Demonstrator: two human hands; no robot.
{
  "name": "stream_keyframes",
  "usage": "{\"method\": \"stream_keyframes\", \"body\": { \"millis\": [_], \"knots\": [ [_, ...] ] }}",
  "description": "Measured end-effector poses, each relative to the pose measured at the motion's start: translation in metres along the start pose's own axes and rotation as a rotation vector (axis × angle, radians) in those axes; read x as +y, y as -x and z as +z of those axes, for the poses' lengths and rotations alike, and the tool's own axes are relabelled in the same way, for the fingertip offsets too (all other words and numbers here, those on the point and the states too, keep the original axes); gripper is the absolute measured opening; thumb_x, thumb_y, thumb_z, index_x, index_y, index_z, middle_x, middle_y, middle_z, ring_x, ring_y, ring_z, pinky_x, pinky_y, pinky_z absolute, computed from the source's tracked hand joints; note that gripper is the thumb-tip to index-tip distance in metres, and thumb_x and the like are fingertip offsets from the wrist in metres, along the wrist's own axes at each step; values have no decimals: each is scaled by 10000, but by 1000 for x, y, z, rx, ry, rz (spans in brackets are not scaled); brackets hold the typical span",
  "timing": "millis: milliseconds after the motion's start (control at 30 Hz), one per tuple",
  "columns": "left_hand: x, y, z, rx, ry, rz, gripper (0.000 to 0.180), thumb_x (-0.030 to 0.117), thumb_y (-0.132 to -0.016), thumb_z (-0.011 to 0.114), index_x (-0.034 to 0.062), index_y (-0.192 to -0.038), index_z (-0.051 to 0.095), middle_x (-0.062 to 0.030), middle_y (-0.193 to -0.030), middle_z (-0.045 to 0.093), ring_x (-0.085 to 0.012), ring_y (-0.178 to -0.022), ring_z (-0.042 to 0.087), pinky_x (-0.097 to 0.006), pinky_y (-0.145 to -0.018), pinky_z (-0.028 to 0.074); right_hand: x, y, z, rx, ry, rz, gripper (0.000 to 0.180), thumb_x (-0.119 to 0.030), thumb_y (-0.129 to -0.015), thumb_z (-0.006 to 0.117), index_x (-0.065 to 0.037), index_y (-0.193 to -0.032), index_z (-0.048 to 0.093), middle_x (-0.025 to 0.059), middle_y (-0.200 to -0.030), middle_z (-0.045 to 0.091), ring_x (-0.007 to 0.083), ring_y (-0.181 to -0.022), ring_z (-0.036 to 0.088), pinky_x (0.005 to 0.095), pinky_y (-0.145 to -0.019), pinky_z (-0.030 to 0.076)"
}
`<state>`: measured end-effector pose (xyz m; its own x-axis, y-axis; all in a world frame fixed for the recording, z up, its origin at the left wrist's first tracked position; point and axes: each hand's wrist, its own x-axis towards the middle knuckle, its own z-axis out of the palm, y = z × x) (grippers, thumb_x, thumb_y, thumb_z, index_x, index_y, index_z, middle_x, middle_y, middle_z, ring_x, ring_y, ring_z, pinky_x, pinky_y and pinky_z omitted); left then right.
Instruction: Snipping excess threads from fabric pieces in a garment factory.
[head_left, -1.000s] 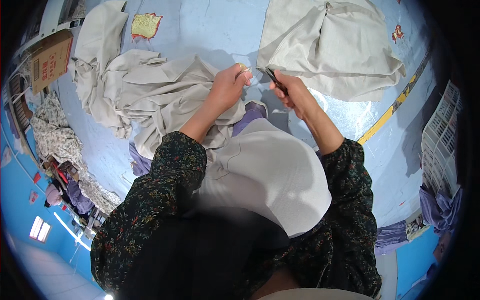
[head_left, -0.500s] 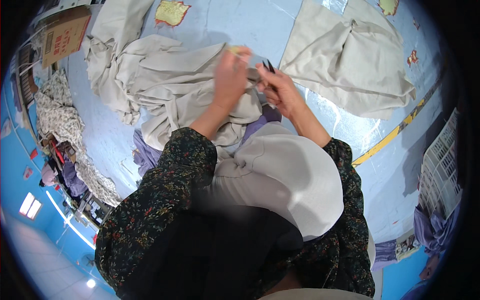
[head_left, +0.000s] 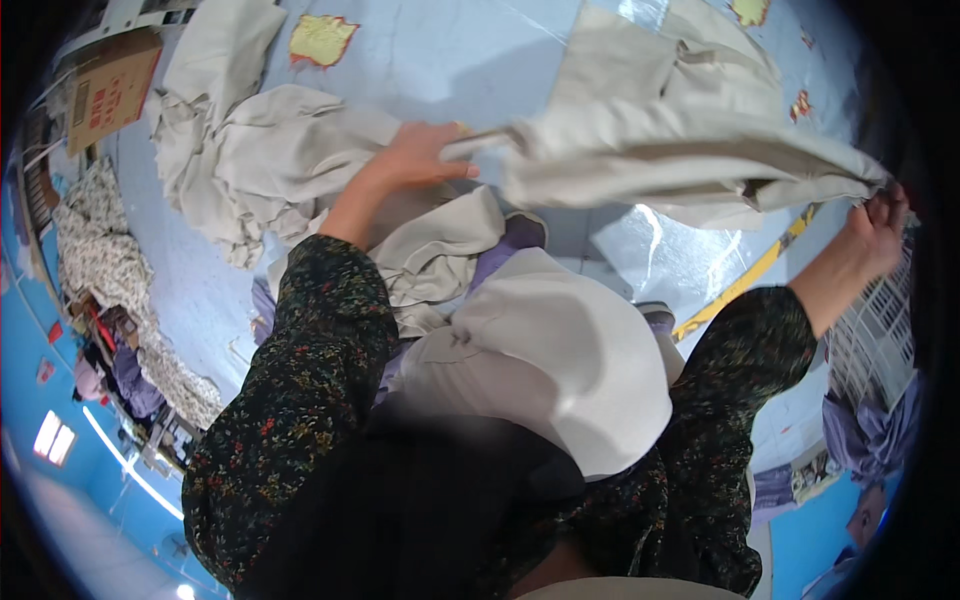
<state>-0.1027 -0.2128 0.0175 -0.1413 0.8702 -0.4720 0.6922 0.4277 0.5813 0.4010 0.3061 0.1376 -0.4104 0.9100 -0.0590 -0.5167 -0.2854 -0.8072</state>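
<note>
Your left hand (head_left: 415, 157) and right hand (head_left: 877, 232) are bare: no gloves, rings or watch visible. You wear a dark long-sleeved garment (head_left: 300, 400) printed with small red, green and yellow flowers; both sleeves end below the wrist. A smooth off-white head covering (head_left: 560, 360) drapes over your chest.

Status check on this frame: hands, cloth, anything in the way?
Left hand and right hand each grip an end of the beige cloth, stretched between them. More beige fabric piled beneath. Nothing blocking.
</note>
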Motion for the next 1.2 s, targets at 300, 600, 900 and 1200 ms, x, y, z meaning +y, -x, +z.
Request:
{"method": "stream_keyframes", "body": {
  "millis": [300,600,900,1200],
  "knots": [
    [45,-11,19,92,260,-121,347,340,-913,603,-5,-886,588,-236,-774,613,-430,-759,584,-472,-670,445,216,124,182,276,257,550,328,-350,-983,542,-49,-924,658,-63,-644,472,33,-485,316,191,-417,229],
    [53,-7,13,209,300,-79,356,307,-960,600,-9,-817,517,-128,-631,447,-243,-599,426,-358,-561,377,324,213,225,287,371,1109,421,-452,-1016,462,-98,-809,562,-73,-555,390,55,-414,203,244,-387,149],
    [55,-5,11,256,337,-56,359,283,-955,592,-8,-764,505,-174,-584,454,-320,-549,436,-406,-543,371,327,197,221,275,423,874,402,-420,-1003,501,-93,-783,577,-78,-527,382,48,-419,237,246,-399,160],
    [90,-15,-24,535,21,352,347,370,-922,624,44,-1041,620,-149,-903,626,-317,-890,593,-438,-799,419,280,175,258,80,304,384,278,-246,-842,758,-123,-674,573,-46,-621,511,61,-529,405,216,-528,301]
  ]
}}
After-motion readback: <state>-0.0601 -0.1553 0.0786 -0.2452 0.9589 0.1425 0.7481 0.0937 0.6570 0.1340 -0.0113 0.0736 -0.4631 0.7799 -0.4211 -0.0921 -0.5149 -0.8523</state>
